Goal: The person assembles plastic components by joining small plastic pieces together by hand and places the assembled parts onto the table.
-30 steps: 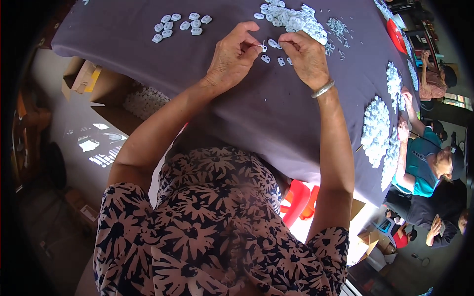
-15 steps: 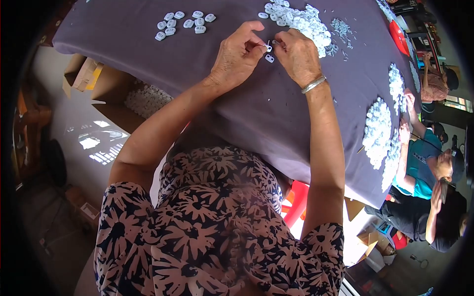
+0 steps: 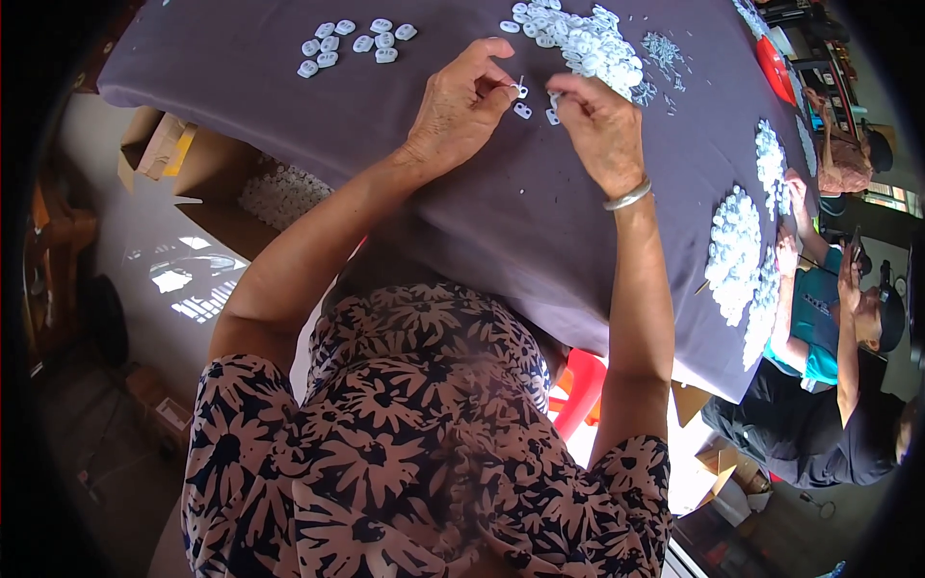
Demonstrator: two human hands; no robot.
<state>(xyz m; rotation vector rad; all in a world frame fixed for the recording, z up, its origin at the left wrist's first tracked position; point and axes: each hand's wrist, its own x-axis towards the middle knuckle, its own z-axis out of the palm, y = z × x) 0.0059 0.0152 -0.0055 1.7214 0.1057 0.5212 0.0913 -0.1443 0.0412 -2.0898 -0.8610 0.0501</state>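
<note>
My left hand pinches a small white plastic piece between thumb and forefinger above the purple tablecloth. My right hand, with a silver bangle at the wrist, holds another small white piece close beside it. One loose white piece lies on the cloth between the two hands. A heap of white pieces lies just beyond my right hand. A neat group of white pieces sits to the far left.
More white heaps lie along the table's right edge, where other people sit working. An open cardboard box with white parts stands on the floor at left. A red stool stands under the table.
Both hands have drawn closer together and moved slightly away from me, toward the heap. The pieces in the fingers now almost meet.
</note>
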